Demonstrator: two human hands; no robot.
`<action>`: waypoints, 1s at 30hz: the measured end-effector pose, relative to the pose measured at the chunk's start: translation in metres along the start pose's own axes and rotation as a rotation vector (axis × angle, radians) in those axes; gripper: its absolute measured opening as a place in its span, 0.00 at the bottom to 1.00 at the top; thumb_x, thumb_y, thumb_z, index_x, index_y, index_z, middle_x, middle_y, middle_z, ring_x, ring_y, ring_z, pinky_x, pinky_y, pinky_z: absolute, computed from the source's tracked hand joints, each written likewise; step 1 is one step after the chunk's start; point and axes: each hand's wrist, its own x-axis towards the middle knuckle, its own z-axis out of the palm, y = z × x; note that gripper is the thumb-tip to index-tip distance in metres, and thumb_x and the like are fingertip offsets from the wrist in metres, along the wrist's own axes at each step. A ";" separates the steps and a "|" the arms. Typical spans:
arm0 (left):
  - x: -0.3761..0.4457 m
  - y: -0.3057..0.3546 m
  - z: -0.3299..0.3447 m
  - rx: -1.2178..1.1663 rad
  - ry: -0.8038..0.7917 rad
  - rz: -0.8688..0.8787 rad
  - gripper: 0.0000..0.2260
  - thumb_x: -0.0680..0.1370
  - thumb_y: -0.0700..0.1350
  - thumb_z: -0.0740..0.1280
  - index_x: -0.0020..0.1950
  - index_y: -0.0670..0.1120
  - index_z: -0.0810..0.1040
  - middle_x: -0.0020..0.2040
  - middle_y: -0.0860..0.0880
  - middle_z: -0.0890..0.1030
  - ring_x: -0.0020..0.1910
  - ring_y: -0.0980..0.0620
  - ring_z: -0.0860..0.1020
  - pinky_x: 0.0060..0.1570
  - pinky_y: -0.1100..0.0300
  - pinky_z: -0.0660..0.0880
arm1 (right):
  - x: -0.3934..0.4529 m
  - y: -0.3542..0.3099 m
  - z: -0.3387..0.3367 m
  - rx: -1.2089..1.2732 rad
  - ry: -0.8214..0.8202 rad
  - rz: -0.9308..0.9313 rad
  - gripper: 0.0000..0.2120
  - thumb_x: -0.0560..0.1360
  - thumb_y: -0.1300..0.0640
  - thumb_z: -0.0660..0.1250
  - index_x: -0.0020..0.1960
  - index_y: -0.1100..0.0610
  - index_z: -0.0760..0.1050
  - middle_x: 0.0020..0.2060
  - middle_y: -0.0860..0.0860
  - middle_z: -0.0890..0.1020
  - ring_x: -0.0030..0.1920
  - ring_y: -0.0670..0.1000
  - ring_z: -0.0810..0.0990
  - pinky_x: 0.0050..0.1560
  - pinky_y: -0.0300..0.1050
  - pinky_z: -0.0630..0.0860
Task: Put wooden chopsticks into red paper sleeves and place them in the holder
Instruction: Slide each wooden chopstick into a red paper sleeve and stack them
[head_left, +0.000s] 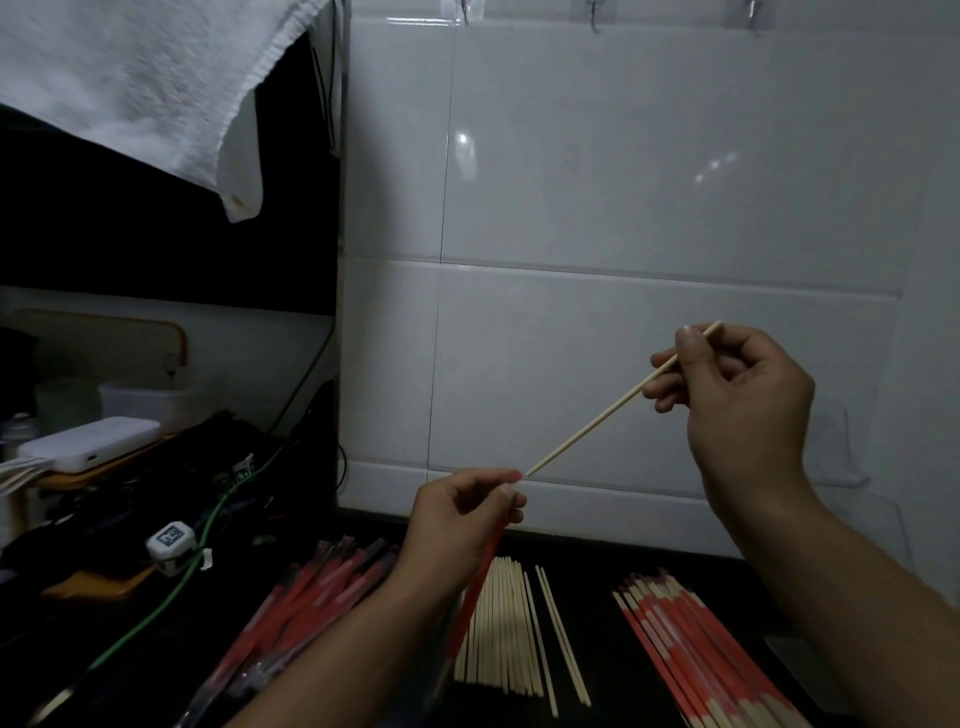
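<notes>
Wooden chopstick (621, 402), thin, light and stiff, slants in mid-air, its tip at the mouth of the red paper sleeve (475, 587). The right hand (743, 395) pinches its upper end; the left hand (462, 514) pinches the flimsy sleeve's mouth, apparently open. Bare chopsticks (511, 629) lie on the counter (582, 597) below.
</notes>
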 end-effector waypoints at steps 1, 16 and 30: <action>0.000 0.000 0.002 -0.004 0.011 -0.005 0.08 0.79 0.37 0.67 0.51 0.47 0.84 0.43 0.48 0.86 0.46 0.50 0.84 0.49 0.60 0.81 | -0.001 0.000 0.001 0.002 -0.004 0.001 0.05 0.80 0.61 0.64 0.49 0.64 0.75 0.37 0.58 0.82 0.29 0.50 0.81 0.30 0.39 0.76; -0.001 0.003 0.002 -0.001 0.003 0.002 0.06 0.77 0.37 0.70 0.47 0.46 0.85 0.43 0.48 0.87 0.46 0.51 0.85 0.52 0.55 0.80 | -0.001 -0.002 0.003 0.010 -0.004 -0.019 0.04 0.80 0.61 0.64 0.48 0.61 0.74 0.37 0.58 0.82 0.29 0.50 0.81 0.30 0.39 0.76; -0.003 0.002 0.000 0.053 -0.012 -0.028 0.06 0.77 0.38 0.69 0.47 0.47 0.85 0.43 0.48 0.87 0.47 0.52 0.85 0.54 0.53 0.80 | -0.003 -0.004 0.007 -0.026 -0.046 -0.027 0.05 0.80 0.62 0.64 0.49 0.64 0.75 0.37 0.58 0.82 0.29 0.50 0.81 0.30 0.40 0.77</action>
